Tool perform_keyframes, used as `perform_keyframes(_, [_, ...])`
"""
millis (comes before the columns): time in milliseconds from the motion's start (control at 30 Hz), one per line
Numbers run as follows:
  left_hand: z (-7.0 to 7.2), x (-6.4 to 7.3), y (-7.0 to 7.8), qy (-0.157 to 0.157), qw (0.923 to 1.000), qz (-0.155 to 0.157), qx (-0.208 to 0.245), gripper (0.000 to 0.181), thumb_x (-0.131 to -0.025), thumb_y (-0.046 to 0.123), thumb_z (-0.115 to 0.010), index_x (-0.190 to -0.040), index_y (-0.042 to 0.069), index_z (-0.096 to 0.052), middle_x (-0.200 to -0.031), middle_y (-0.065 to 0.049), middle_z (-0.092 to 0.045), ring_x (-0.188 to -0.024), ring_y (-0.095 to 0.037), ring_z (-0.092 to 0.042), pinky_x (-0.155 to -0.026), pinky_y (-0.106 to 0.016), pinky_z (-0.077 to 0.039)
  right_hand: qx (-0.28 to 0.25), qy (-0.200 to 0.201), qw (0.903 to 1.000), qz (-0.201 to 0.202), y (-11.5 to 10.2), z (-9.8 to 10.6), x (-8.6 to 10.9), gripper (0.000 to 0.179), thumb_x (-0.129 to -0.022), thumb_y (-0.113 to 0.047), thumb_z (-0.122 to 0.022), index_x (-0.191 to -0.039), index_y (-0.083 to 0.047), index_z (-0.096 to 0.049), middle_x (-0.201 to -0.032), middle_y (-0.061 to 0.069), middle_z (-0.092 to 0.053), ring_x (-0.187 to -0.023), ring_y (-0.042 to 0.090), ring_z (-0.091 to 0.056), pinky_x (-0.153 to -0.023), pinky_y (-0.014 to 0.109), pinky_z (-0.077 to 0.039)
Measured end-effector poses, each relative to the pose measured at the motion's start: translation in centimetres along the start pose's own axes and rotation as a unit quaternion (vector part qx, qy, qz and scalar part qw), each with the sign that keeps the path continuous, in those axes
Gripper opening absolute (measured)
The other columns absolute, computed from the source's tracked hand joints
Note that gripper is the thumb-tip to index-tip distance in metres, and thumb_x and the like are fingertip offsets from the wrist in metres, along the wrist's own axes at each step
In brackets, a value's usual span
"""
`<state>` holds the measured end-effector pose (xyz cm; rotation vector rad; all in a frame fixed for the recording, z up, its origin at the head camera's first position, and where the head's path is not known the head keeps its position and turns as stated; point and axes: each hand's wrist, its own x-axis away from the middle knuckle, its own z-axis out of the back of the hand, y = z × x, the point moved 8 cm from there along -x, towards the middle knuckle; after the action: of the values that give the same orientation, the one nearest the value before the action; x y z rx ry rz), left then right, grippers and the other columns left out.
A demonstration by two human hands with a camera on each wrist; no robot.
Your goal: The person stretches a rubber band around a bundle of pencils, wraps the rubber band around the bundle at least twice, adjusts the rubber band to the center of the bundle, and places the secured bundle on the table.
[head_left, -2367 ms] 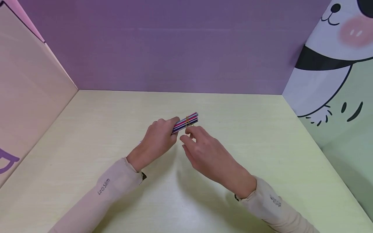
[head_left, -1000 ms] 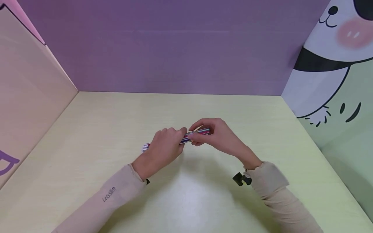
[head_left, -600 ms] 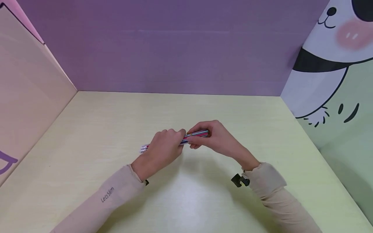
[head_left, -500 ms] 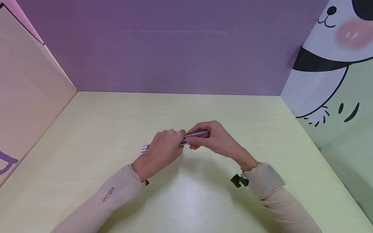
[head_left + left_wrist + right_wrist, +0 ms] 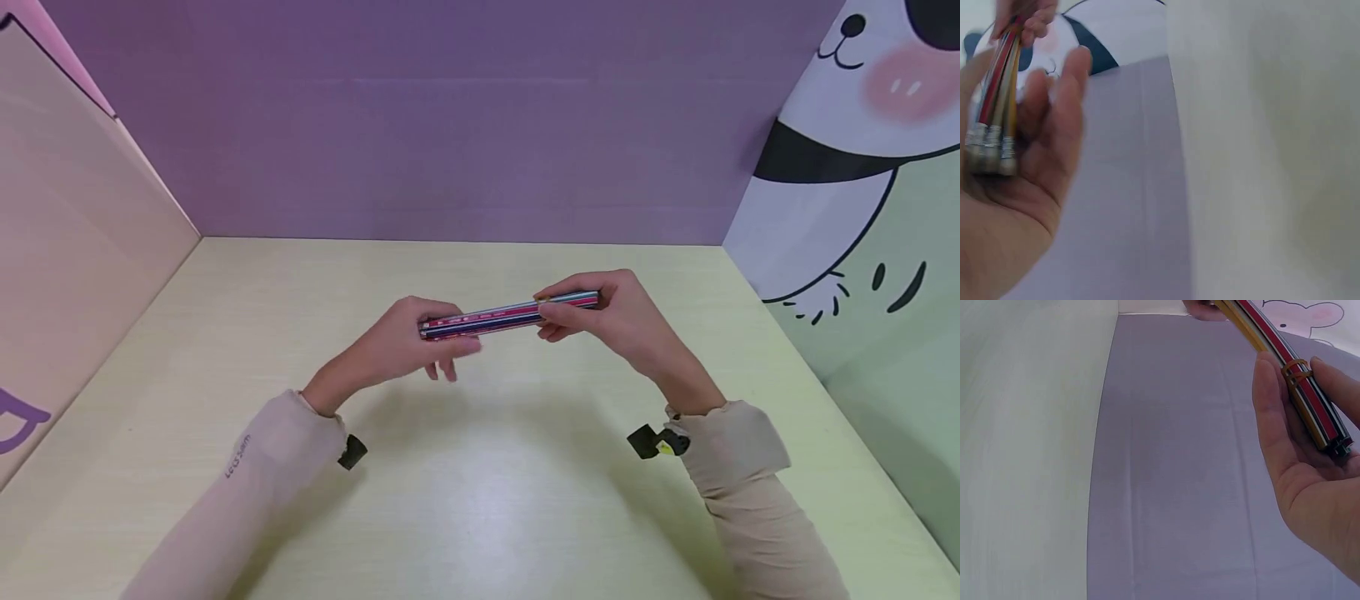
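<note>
A bundle of striped pencils [image 5: 495, 318] is held up above the table, between both hands. My right hand [image 5: 630, 321] pinches its right end between thumb and fingers. A yellowish rubber band [image 5: 1297, 373] is wound round the bundle at that end, beside the fingertips. My left hand [image 5: 397, 340] is at the other end, its thumb stretched out below the pencils and its fingers behind them. In the left wrist view, the metal ferrules and erasers [image 5: 991, 159] lie against the palm, and the fingers stand loosely extended, blurred.
Beneath the hands spreads a pale wooden table [image 5: 480, 517]. A purple panel [image 5: 465, 150] closes off its back, with a pinkish panel [image 5: 82, 233] at left and a cartoon-printed panel [image 5: 885, 358] at right. Small black devices [image 5: 352, 452] sit on both wrists.
The left hand has loosened from its grip round the middle and shifted to the eraser end. The right hand, earlier at the rubber band, now holds the bundle farther right and higher.
</note>
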<state>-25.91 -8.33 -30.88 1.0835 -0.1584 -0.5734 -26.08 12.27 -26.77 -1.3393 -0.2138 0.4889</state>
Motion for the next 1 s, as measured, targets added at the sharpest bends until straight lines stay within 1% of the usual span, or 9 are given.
perform_keyframes(33, [0.0,0.0,-0.2,-0.008,0.9972,0.001,0.074,0.029,-0.101,0.034,-0.059,-0.108,0.007,-0.067,-0.080,-0.014,-0.069,-0.072,-0.037,-0.072,-0.059,-0.042,-0.058,-0.005,0.000,1.0000,0.003,0.0,0.1,0.0,0.027,-0.090,-0.011,-0.075,-0.112,0.004,-0.071,-0.096,0.028,-0.071,-0.081,0.031,-0.074,-0.081,0.043,-0.058])
perform_keyframes(67, [0.0,-0.1,-0.2,-0.009,0.9904,-0.001,0.138,0.038,-0.104,0.038,-0.053,-0.114,0.003,-0.065,-0.085,-0.017,-0.070,-0.078,-0.039,-0.072,-0.061,-0.046,-0.059,-0.011,-0.001,0.9999,0.004,0.0,0.0,0.0,0.027,-0.090,-0.011,-0.075,-0.112,0.004,-0.071,-0.097,0.028,-0.071,-0.081,0.032,-0.074,-0.082,0.043,-0.058])
perform_keyframes(133, [0.2,-0.3,0.1,0.004,0.9723,-0.015,0.233,0.054,-0.107,0.047,-0.039,-0.123,-0.001,-0.060,-0.094,-0.021,-0.070,-0.086,-0.042,-0.072,-0.063,-0.052,-0.059,-0.017,-0.004,0.9998,0.004,0.0,-0.1,-0.1,0.027,-0.090,-0.011,-0.075,-0.112,0.005,-0.071,-0.097,0.027,-0.071,-0.082,0.032,-0.074,-0.082,0.043,-0.058])
perform_keyframes(200, [0.1,-0.3,0.5,0.020,0.9574,-0.022,0.287,0.065,-0.106,0.054,-0.031,-0.124,-0.002,-0.058,-0.102,-0.022,-0.071,-0.087,-0.041,-0.072,-0.061,-0.052,-0.058,-0.012,-0.008,0.9999,0.000,0.0,-0.3,0.0,0.028,-0.089,-0.011,-0.075,-0.112,0.004,-0.071,-0.097,0.025,-0.072,-0.083,0.032,-0.074,-0.083,0.043,-0.058])
perform_keyframes(267, [0.0,-0.3,0.7,0.039,0.9452,-0.013,0.324,0.066,-0.104,0.057,-0.035,-0.120,-0.002,-0.060,-0.106,-0.021,-0.070,-0.085,-0.040,-0.073,-0.057,-0.049,-0.058,0.002,-0.012,0.9999,-0.010,0.1,-0.3,0.1,0.027,-0.089,-0.011,-0.076,-0.112,0.002,-0.071,-0.098,0.022,-0.073,-0.083,0.032,-0.074,-0.084,0.043,-0.058])
perform_keyframes(400, [-0.3,-0.2,1.2,0.052,0.9361,0.002,0.348,0.057,-0.104,0.051,-0.043,-0.114,-0.002,-0.064,-0.112,-0.020,-0.069,-0.084,-0.037,-0.074,-0.052,-0.040,-0.058,0.053,-0.020,0.9981,-0.026,0.4,-0.1,0.3,0.026,-0.087,-0.015,-0.078,-0.111,-0.005,-0.074,-0.097,0.015,-0.075,-0.085,0.030,-0.073,-0.084,0.040,-0.058])
perform_keyframes(567, [-1.4,-0.1,2.0,0.014,0.9367,0.000,0.350,0.057,-0.106,0.048,-0.041,-0.120,-0.003,-0.064,-0.122,-0.019,-0.067,-0.093,-0.040,-0.072,-0.058,-0.044,-0.059,0.099,-0.045,0.9933,-0.038,0.8,-0.8,0.3,0.024,-0.085,-0.023,-0.081,-0.105,-0.012,-0.078,-0.095,0.011,-0.075,-0.087,0.027,-0.072,-0.080,0.036,-0.056])
perform_keyframes(767, [-1.9,0.0,2.2,-0.024,0.9341,0.006,0.356,0.058,-0.107,0.048,-0.036,-0.125,0.000,-0.065,-0.128,-0.017,-0.065,-0.102,-0.042,-0.069,-0.066,-0.047,-0.060,0.101,-0.056,0.9925,-0.042,0.6,-0.6,0.5,0.024,-0.086,-0.026,-0.080,-0.107,-0.013,-0.077,-0.096,0.009,-0.075,-0.088,0.028,-0.072,-0.083,0.038,-0.057])
perform_keyframes(1000, [-0.9,0.2,2.4,-0.020,0.9207,-0.009,0.390,0.057,-0.108,0.046,-0.035,-0.125,0.002,-0.066,-0.132,-0.016,-0.063,-0.107,-0.041,-0.067,-0.067,-0.042,-0.060,0.096,-0.093,0.9904,-0.037,0.1,0.7,0.9,0.024,-0.095,-0.020,-0.070,-0.116,-0.008,-0.070,-0.100,0.014,-0.073,-0.091,0.030,-0.070,-0.087,0.039,-0.056])
